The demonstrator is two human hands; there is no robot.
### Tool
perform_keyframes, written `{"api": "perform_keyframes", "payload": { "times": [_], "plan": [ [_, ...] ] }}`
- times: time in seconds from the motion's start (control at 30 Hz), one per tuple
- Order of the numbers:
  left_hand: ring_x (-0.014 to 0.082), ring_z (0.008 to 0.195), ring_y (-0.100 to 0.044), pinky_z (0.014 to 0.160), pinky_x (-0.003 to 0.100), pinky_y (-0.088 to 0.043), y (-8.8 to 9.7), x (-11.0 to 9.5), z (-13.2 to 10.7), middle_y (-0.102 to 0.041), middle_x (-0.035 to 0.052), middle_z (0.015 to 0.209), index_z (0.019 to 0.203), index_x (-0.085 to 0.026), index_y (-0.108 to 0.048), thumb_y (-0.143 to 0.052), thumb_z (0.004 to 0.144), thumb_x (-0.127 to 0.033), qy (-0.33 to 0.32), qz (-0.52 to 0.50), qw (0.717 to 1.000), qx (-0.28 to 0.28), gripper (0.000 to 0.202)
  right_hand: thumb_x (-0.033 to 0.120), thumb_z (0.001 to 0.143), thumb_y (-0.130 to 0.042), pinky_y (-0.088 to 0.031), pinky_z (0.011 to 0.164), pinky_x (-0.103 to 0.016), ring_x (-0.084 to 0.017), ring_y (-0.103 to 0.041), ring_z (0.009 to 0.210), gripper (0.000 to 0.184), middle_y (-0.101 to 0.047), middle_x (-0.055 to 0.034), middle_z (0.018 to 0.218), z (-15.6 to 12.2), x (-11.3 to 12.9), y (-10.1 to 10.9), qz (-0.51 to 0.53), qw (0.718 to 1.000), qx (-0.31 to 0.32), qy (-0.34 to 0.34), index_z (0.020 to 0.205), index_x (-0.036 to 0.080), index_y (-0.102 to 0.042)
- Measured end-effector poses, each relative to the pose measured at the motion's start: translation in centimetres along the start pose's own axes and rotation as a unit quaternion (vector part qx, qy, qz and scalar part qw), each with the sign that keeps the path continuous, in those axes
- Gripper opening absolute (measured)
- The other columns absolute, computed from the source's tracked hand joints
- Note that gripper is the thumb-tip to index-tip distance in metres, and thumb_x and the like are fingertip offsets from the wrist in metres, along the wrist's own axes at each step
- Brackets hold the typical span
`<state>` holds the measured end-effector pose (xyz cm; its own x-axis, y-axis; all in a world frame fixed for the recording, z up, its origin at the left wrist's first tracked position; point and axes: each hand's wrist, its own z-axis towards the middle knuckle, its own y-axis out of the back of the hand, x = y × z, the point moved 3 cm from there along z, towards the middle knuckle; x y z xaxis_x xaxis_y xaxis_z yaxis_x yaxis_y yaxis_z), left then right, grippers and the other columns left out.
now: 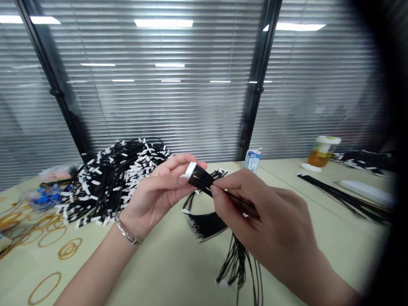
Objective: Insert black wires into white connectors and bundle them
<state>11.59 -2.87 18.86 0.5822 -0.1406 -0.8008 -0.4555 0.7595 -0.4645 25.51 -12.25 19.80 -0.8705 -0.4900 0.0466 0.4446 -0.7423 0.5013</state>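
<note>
White connector [191,171], frame centre: moulded plastic look, smooth. Black wires [200,177] out of it: smooth plastic-type jacket, slight sheen. Cable pile [117,178] at left: same black jacket, white plastic-looking ends. Bracelet [126,233], lower left of centre: polished metal, bright highlights. Bands [62,254], lower left: amber, rubbery. Tabletop [159,272]: smooth, mostly matt; core material unclear. Carton [252,160], right of centre: printed paperboard look. Cup [318,159], right: clear, glossy, glass or plastic can't tell. Blinds [200,106], top: smooth slats, metallic sheen.

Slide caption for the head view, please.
Left hand holds a white connector while the right hand pinches its black wires above a table.
</note>
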Motion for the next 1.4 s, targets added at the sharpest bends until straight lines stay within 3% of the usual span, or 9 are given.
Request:
{"api": "perform_keyframes", "payload": {
  "times": [0.33, 0.8, 1.03, 1.4],
  "plan": [
    [0.0133, 0.094, -0.064, 0.089, 0.018, -0.050, -0.06, 0.37, -0.05, -0.067, 0.0052, 0.102, 0.100, -0.015, -0.066, -0.055, 0.077, 0.001, 0.002, -0.002, 1.000, -0.006, 0.030, 0.013, 0.085, -0.051, -0.019, 0.043, -0.026, -0.004, -0.027, 0.042, 0.009, -0.034, 0.0091, 0.049, 0.18, 0.16, 0.13, -0.008, 1.000, -0.016, 0.011, 0.079, 0.019, -0.051],
    [0.0127, 0.096, -0.063, 0.091, 0.018, -0.049, -0.02, 0.49, 0.01, -0.067, 0.0053, 0.103, 0.101, -0.014, -0.066, -0.056, 0.079, 0.001, -0.001, -0.002, 1.000, 0.012, 0.028, 0.012, 0.084, -0.051, -0.019, 0.044, -0.027, -0.005, -0.027, 0.044, 0.009, -0.035, 0.0089, 0.050, 0.07, -0.13, -0.10, -0.029, 0.999, -0.020, 0.007, 0.077, 0.018, -0.052],
    [0.0117, 0.091, -0.064, 0.084, 0.017, -0.052, 0.03, 0.55, 0.08, -0.067, 0.0057, 0.103, 0.101, -0.014, -0.065, -0.055, 0.081, 0.001, 0.009, -0.006, 1.000, 0.018, 0.028, 0.013, 0.085, -0.052, -0.018, 0.044, -0.028, -0.004, -0.027, 0.044, 0.012, -0.034, 0.0092, 0.050, 0.11, 0.20, -0.03, -0.050, 0.997, -0.045, 0.026, 0.073, 0.017, -0.053],
    [0.0128, 0.096, -0.063, 0.088, 0.019, -0.051, 0.18, 0.63, 0.09, -0.067, 0.0055, 0.105, 0.103, -0.015, -0.065, -0.055, 0.081, 0.000, 0.007, 0.008, 1.000, 0.025, 0.028, 0.015, 0.087, -0.051, -0.020, 0.044, -0.027, -0.004, -0.028, 0.043, 0.013, -0.036, 0.0094, 0.050, -0.04, 0.08, -0.04, -0.052, 0.997, -0.039, 0.035, 0.075, 0.016, -0.054]
  ]
}}
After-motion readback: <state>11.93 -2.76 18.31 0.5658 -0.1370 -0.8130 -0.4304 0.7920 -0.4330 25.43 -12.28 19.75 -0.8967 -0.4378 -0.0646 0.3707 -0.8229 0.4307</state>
